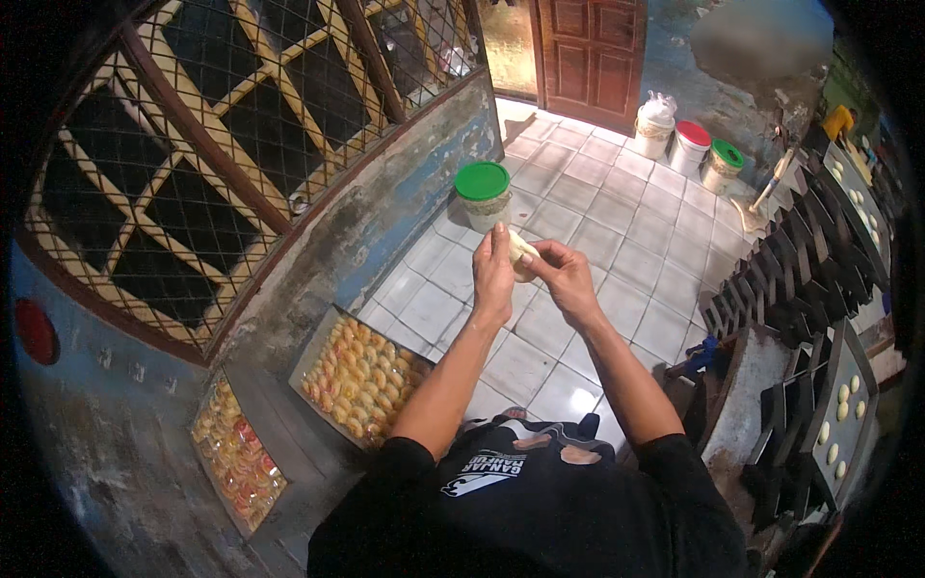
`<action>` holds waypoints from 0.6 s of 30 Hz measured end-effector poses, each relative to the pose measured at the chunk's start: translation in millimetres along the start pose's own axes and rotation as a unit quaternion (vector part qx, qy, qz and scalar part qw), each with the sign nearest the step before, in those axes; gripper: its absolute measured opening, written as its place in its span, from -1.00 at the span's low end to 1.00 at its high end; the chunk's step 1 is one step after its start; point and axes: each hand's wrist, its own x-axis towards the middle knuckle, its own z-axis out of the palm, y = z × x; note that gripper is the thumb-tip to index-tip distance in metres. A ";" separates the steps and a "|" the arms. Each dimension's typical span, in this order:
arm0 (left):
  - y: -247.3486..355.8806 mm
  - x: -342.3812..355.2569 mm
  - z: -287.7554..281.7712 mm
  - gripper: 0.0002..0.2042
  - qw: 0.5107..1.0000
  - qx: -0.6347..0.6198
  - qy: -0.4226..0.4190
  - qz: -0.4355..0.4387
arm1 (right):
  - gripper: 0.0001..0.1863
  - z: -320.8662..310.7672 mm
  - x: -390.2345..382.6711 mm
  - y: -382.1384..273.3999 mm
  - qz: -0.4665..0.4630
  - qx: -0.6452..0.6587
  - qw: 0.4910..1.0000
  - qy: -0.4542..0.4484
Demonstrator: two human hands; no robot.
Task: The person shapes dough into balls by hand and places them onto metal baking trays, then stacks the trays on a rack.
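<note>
A small pale piece of dough (521, 249) is held up in front of me between both hands, over the tiled floor. My left hand (493, 277) is closed on its left side, with the fingers pointing away from me. From the right, my right hand (567, 278) pinches the same piece with thumb and fingers. The fingers cover part of the dough, so its full shape is hidden. Just beyond my hands stands a white bucket with a green lid (482, 182).
Boxes of wrapped buns (361, 380) and packaged pastries (238, 453) lie at the left. To the right, dark baking trays (853, 385) are stacked, some bearing pale dough pieces (833, 432). Several lidded buckets (690, 144) line the far wall beside a brown door (590, 58).
</note>
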 end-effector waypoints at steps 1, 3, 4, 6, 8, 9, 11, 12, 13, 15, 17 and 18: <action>-1.3 7.3 -3.9 -0.59 1.000 0.000 -0.006 -0.003 | -0.71 6.3 6.8 14.0 -0.006 0.001 1.000 0.021; -1.8 13.6 -4.4 -0.55 0.995 0.091 0.035 -0.003 | -0.71 15.5 8.7 23.6 -0.022 -0.061 0.994 0.086; -7.5 15.7 -4.3 -0.52 0.990 0.134 0.041 0.027 | -0.71 19.2 3.4 18.1 0.020 -0.044 0.995 0.085; -27.4 19.8 4.1 -0.49 0.997 0.083 -0.003 0.007 | -0.72 8.4 -4.7 7.4 0.048 -0.024 0.992 0.117; -46.3 17.9 30.2 -0.49 0.997 0.053 -0.052 -0.022 | -0.77 -13.8 -18.3 -0.2 0.020 0.017 0.979 0.204; -54.7 13.7 42.9 -0.49 0.995 0.024 -0.082 -0.042 | -0.77 -19.6 -28.5 -6.3 0.022 0.010 0.975 0.222; -75.0 -1.3 55.1 -0.48 0.988 0.041 -0.127 -0.077 | -0.78 -31.5 -54.8 -17.6 0.027 -0.046 0.975 0.217; -88.1 -8.5 57.2 -0.49 0.979 0.024 -0.173 -0.103 | -0.75 -42.8 -68.5 -14.4 0.020 -0.074 0.971 0.226; -101.5 -18.8 59.9 -0.49 0.967 0.006 -0.219 -0.130 | -0.75 -51.7 -85.2 -17.3 0.022 -0.075 0.966 0.245; -114.9 -45.1 79.6 -0.47 0.942 -0.036 -0.277 -0.185 | -0.74 -73.1 -120.5 -31.7 -0.001 -0.156 0.909 0.386; -159.9 -81.3 103.9 -0.49 0.924 0.013 -0.255 -0.285 | -0.73 -98.8 -163.2 -26.9 -0.046 -0.242 0.854 0.459; -188.0 -101.6 110.6 -0.55 0.896 0.137 -0.324 -0.272 | -0.72 -105.4 -187.7 -29.8 -0.041 -0.355 0.818 0.451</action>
